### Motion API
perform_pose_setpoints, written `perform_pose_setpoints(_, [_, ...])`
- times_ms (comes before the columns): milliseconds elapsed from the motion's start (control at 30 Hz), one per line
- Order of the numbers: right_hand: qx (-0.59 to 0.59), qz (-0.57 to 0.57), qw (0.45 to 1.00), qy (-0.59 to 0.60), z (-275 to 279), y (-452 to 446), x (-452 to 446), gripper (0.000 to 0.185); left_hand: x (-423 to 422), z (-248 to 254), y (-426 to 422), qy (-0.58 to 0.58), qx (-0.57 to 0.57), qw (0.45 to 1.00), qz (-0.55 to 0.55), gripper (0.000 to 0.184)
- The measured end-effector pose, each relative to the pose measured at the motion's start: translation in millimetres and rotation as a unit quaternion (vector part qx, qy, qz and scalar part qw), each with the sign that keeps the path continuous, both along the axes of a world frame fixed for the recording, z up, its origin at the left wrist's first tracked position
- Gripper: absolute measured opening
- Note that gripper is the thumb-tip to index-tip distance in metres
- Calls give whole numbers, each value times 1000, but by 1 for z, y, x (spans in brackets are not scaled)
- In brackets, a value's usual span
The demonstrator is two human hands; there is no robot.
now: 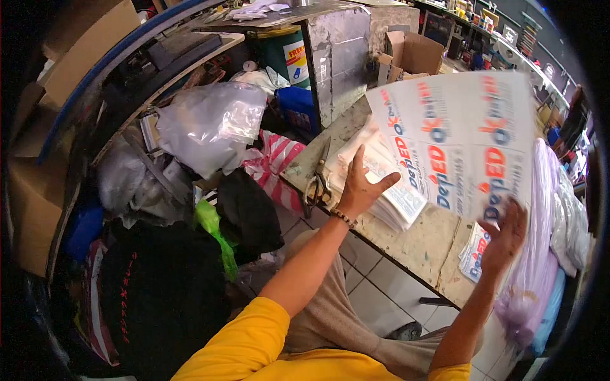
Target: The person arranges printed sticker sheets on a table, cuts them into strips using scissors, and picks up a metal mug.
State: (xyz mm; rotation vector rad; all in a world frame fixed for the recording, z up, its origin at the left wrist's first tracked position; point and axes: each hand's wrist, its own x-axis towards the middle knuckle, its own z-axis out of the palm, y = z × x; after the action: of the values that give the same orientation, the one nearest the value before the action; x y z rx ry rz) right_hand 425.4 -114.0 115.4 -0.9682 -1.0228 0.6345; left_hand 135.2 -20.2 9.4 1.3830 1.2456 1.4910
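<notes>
A large white printed sheet (467,136) with red and blue lettering is raised over the worktable (438,244). My right hand (506,238) is at the sheet's lower right edge, fingers apart and slightly blurred; whether it grips the sheet is unclear. My left hand (365,187), with a beaded bracelet at the wrist, is spread above the left part of a stack of printed sheets (400,206), holding nothing. Scissors (318,181) with dark handles lie left of the stack. Small printed pieces (473,254) lie on the table below my right hand.
Clear plastic bags (210,124), a striped bag (276,166) and black cloth (165,286) crowd the left side. An open cardboard box (413,54) stands beyond the table. Purple plastic rolls (530,254) line the right edge. A metal-sided cabinet (340,60) stands behind.
</notes>
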Motion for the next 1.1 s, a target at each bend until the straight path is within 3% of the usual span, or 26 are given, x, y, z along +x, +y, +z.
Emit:
perform_pose_setpoints(33, [-7, 8, 999, 51, -10, -10, 19, 30, 2, -6, 2, -48, 0, 998, -39, 114])
perform_pose_setpoints(67, [-32, -62, 997, 27, -16, -23, 27, 29, 2, 2, -3, -88, -35, 990, -103, 98])
perform_pose_setpoints(167, [-113, -106, 984, 84, -41, -63, 52, 30, 9, 31, -18, -207, -93, 901, -369, 75])
perform_pose_setpoints(200, [-143, -93, 977, 124, -52, -77, 61, 30, 11, 35, -26, -202, -141, 901, -358, 53])
perform_pose_setpoints(300, [-194, -132, 959, 157, -97, -118, 84, 30, 26, 29, -36, -194, -212, 861, -420, 42])
perform_pose_setpoints(333, [-204, -130, 957, 163, -107, -132, 86, 31, 39, 20, -39, -190, -169, 878, -406, 37])
perform_pose_setpoints(433, [-232, -142, 947, 172, -133, -165, 85, 35, 59, 0, -43, 126, -129, 936, -302, 41])
perform_pose_setpoints(567, [-253, -199, 935, 151, -133, -185, 60, 49, 94, -37, -60, 236, -24, 944, -230, 54])
perform_pose_setpoints(600, [-236, -203, 940, 143, -143, -191, 60, 53, 105, -54, -56, 303, -28, 921, -242, 61])
perform_pose_setpoints(667, [-199, -221, 946, 128, -162, -204, 61, 64, 113, -72, -59, 349, 15, 911, -222, 62])
perform_pose_setpoints(767, [-183, -210, 950, 140, -155, -206, 40, 75, 109, -53, -61, 336, -9, 913, -230, 66])
perform_pose_setpoints(900, [-234, -150, 958, 72, -157, -214, 7, 79, 94, -20, -56, 356, -34, 911, -203, 64])
perform_pose_setpoints(967, [-289, -102, 950, 54, -162, -220, -4, 80, 70, -9, -42, 343, -22, 930, -131, 56])
perform_pose_setpoints(1033, [-284, -55, 951, 105, -169, -216, -15, 73, 38, 5, -23, 372, -84, 924, -20, 51])
perform_pose_setpoints(1100, [-285, -25, 943, 167, -178, -209, -22, 66, -11, 2, -6, 399, -35, 910, 104, 42])
